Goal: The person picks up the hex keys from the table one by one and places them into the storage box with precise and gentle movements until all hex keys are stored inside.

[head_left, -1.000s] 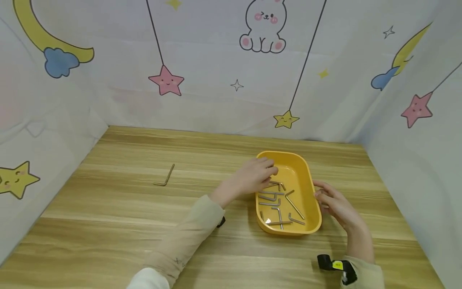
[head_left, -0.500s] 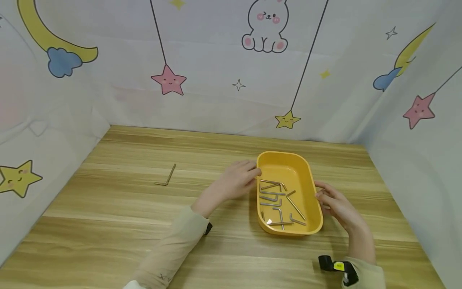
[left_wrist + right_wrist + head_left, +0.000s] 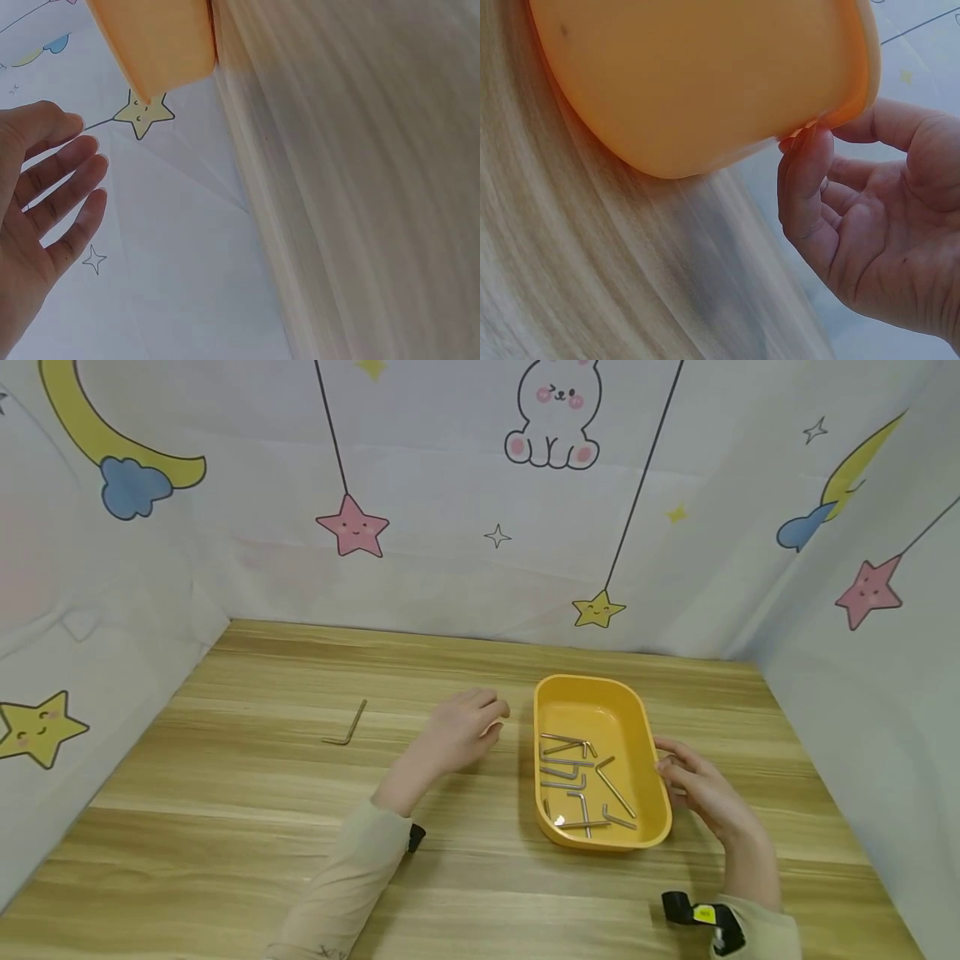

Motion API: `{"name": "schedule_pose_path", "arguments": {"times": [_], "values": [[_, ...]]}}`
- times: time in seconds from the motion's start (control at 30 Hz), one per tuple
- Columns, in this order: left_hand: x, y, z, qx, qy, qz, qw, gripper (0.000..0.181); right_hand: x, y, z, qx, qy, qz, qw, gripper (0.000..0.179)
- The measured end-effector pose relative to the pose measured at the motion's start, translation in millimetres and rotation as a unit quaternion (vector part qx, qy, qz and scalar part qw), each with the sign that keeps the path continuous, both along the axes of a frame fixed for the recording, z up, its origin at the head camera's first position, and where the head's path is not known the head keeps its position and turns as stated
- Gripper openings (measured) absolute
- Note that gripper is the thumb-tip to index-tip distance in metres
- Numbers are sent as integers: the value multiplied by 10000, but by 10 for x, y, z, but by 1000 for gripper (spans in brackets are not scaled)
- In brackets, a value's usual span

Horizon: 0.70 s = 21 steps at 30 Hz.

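Observation:
A yellow plastic tray stands right of the middle of the table, with several L-shaped hex keys lying loose on its floor. My right hand holds the tray's right side, the thumb and bent fingers at the rim. The right wrist view shows those digits against the tray's outer wall. To the tray's left, my left hand hovers over the table with relaxed fingers and nothing in them. In the left wrist view, a gap separates its fingertips from the tray. One hex key lies alone farther left.
The wooden table is bounded at the back and both sides by a white cloth printed with stars, moons and a bear. A black strap device sits at the right cuff.
My left hand has come out of the tray, over its left rim, and moved left. The right hand has stayed at the tray's side; the hex keys look unchanged.

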State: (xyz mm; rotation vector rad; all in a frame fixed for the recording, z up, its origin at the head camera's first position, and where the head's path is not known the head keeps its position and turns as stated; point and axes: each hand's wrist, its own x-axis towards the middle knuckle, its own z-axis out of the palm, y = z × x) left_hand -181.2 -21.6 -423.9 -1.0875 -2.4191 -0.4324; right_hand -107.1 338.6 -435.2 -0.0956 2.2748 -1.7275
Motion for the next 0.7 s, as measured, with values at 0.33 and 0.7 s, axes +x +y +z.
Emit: {"name": "schedule_pose_path", "arguments": {"times": [0.33,0.7], "values": [[24,-232,74,74,-353,337,9988,12,3,1,2,24,-37,-19,10000,57],[13,-504,39,220,-746,933,9926,14,5,0,-1,84,-63,-35,9999,58]]}}
